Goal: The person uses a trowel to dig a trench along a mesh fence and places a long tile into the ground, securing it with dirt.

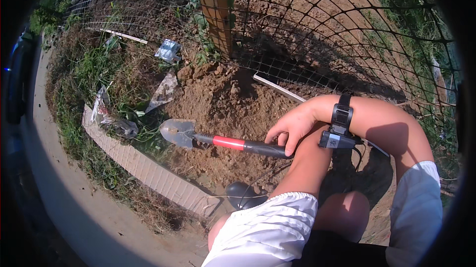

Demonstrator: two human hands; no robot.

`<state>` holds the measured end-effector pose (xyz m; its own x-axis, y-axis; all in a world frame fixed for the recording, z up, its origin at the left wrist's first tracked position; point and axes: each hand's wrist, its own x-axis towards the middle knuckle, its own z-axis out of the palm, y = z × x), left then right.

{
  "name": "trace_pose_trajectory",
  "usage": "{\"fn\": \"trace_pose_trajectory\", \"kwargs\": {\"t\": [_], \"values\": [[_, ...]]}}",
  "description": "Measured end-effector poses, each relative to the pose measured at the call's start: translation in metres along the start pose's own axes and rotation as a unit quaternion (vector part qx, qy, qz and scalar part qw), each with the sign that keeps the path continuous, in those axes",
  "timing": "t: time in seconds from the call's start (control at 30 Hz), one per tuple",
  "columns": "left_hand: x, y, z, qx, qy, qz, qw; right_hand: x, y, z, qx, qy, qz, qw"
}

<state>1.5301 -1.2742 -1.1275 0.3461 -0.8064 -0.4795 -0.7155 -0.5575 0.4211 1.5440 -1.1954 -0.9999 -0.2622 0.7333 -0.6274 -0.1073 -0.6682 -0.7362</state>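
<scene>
A short-handled shovel lies across the brown dug soil, its grey pointed blade to the left. The handle has a red middle and a black ribbed grip. My right hand reaches in from the right with its fingers bent round the end of that grip; the thumb rests on it. A black strap with a small camera is around my right wrist. My left forearm, in a white sleeve, passes beneath the right wrist. The left hand itself is hidden behind the right arm, so its fingers do not show.
Black mesh netting and a wooden post stand ahead. A pale ridged board edges the soil beside a concrete path. Plastic scraps lie in the grass. A rounded black object sits near my knee.
</scene>
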Motion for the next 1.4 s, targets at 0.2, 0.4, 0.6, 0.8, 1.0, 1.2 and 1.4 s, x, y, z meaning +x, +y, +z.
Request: {"fn": "trace_pose_trajectory", "kwargs": {"t": [0.2,0.4,0.6,0.8,1.0,1.2,1.4], "values": [[-0.003,0.003,0.0,0.003,0.007,0.008,1.0,0.006,-0.011,-0.003,0.045,0.034,-0.022,0.998],[-0.005,0.007,0.001,0.017,0.016,0.009,1.0,-0.046,-0.026,0.004,0.078,0.127,-0.04,0.988],[-0.006,0.014,0.0,0.037,0.024,0.004,0.999,-0.14,-0.022,0.038,-0.088,0.363,0.068,0.925],[0.003,0.018,0.006,0.07,0.034,0.002,0.997,-0.145,0.008,0.106,-0.112,0.639,0.08,0.757],[0.006,0.013,0.015,0.102,0.105,0.022,0.989,-0.185,0.06,0.262,0.038,0.684,0.224,0.693],[-0.007,0.026,-0.004,0.108,0.054,-0.002,0.993,-0.22,0.124,0.435,0.053,0.778,0.257,0.571],[-0.008,0.038,-0.016,0.165,0.033,-0.031,0.985,-0.214,0.175,0.527,-0.055,0.673,0.364,0.642]]}}
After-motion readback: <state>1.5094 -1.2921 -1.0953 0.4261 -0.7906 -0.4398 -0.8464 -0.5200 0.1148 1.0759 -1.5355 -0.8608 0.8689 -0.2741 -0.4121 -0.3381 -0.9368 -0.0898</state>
